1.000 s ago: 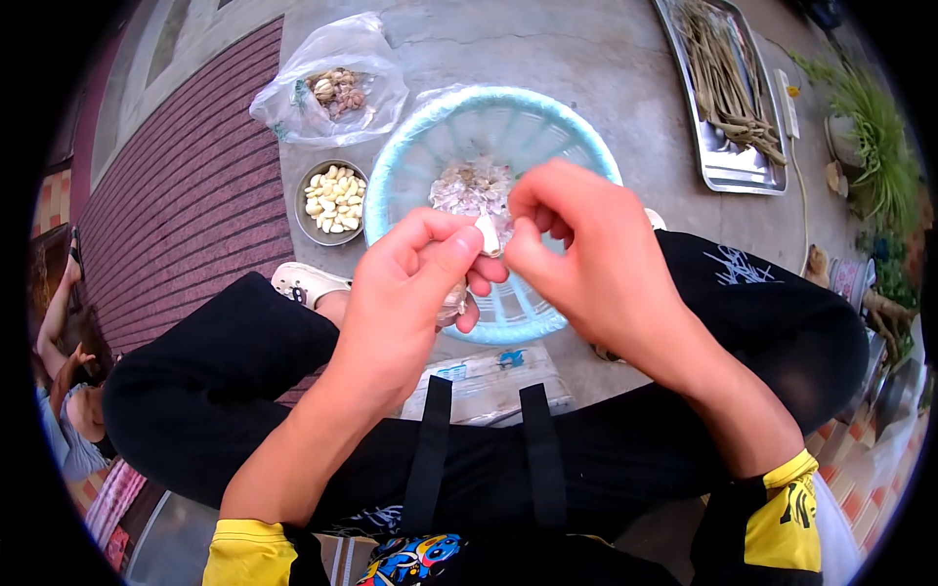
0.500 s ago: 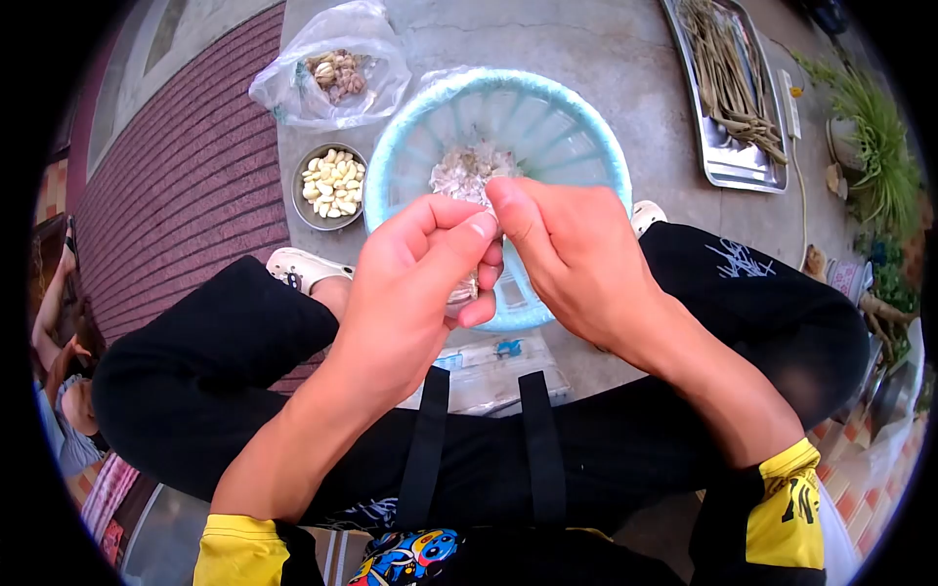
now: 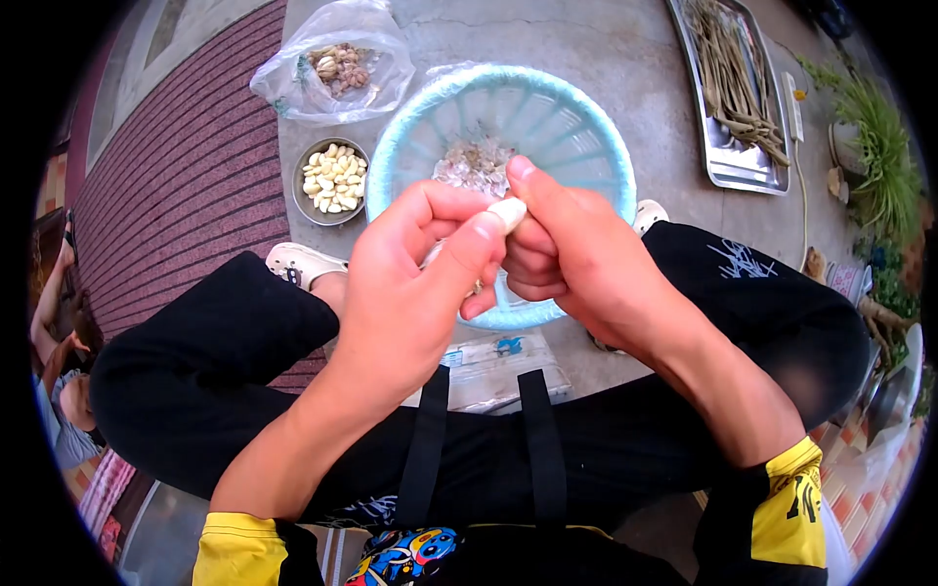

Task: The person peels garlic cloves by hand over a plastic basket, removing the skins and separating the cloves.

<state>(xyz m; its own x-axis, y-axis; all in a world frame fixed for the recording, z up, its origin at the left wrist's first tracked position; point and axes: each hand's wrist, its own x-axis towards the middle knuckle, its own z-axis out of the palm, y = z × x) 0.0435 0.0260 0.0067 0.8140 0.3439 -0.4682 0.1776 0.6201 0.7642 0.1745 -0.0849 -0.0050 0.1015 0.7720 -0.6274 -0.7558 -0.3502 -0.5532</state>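
A pale garlic clove (image 3: 507, 213) is pinched between the thumb and forefinger of my left hand (image 3: 415, 264). Part of a garlic bulb shows behind that hand's curled fingers. My right hand (image 3: 576, 239) touches the clove's right end with closed fingers; whether it also grips a bit of skin is too small to tell. Both hands are over a light-blue basin (image 3: 596, 127) with papery garlic skins (image 3: 474, 164) at its bottom. Left of the basin, a metal bowl (image 3: 301, 201) holds several peeled cloves (image 3: 334, 179).
A plastic bag (image 3: 391, 68) with garlic pieces lies behind the bowl. At the back right are a metal tray (image 3: 728, 176) of dried stalks and a green plant (image 3: 879, 161). A flat package (image 3: 489, 376) lies nearby; another person (image 3: 76, 400) is at far left.
My right hand has come in from the right to meet my left at the clove. Since the last earlier frame, its fingers have shifted and the clove shows more clearly.
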